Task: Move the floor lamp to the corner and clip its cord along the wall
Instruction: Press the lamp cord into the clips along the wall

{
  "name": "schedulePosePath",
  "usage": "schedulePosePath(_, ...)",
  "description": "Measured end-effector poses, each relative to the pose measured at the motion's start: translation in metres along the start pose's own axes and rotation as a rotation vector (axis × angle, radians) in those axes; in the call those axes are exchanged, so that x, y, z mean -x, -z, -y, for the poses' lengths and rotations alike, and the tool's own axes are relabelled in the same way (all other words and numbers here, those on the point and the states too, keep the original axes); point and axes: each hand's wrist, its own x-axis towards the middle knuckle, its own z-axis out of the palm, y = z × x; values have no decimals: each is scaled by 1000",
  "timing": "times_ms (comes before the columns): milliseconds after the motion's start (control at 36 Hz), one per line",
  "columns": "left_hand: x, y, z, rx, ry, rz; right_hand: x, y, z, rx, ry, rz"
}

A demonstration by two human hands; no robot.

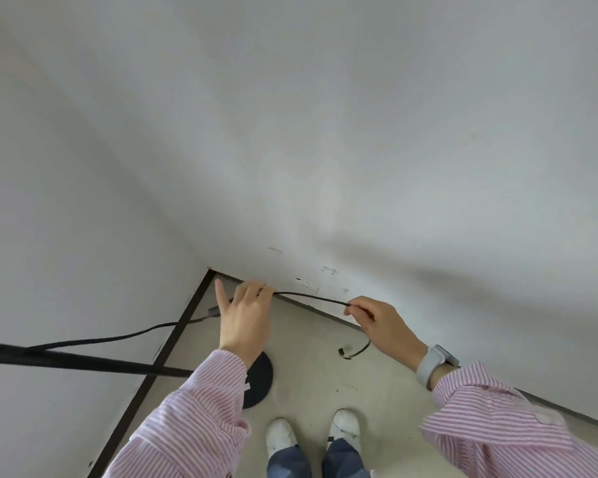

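Note:
The floor lamp stands in the room corner: its black round base (pixel 261 381) rests on the floor, partly hidden by my left sleeve, and its black pole (pixel 83 361) runs off the left edge. A thin black cord (pixel 311 297) stretches between my two hands, close to the foot of the right wall. My left hand (pixel 244 315) pinches the cord with its fingertips, the index finger pointing up. My right hand (pixel 382 324) grips the cord further right; the loose end (pixel 354 353) hangs below it. Small clear clips (pixel 275 250) (pixel 328 269) are stuck low on the wall.
Two white walls meet at the corner (pixel 209 269), with a dark baseboard (pixel 173 336) along the floor. A white fitting (pixel 308 286) sits low on the right wall. My white shoes (pixel 280 432) stand on the beige floor just behind the lamp base.

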Motion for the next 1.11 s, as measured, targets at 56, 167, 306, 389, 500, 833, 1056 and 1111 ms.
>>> schedulePosePath(56, 0, -18, -10, 39, -103, -10, -10, -14, 2, -16, 35, -3)
schedulePosePath(167, -3, -51, -19, 169, -180, -203, -29, -32, -3, -69, 74, -57)
schedulePosePath(306, -29, -88, 2, 65, -31, -317, -54, -42, -54, 26, 42, 58)
schedulePosePath(389, -45, -120, 24, -34, 78, -379, -71, -50, -97, 44, 22, 41)
schedulePosePath(500, -62, -173, 28, -135, 25, -508, -104, -61, -139, 89, 104, -137)
schedulePosePath(833, -128, -261, 1, -205, -362, -741, -162, -94, -184, 338, 465, -471)
schedulePosePath(1056, -137, -288, -8, 40, -417, -803, -173, -99, -192, 339, 459, -569)
schedulePosePath(1111, -141, -285, -10, 82, -376, -789, -172, -98, -198, 329, 430, -555)
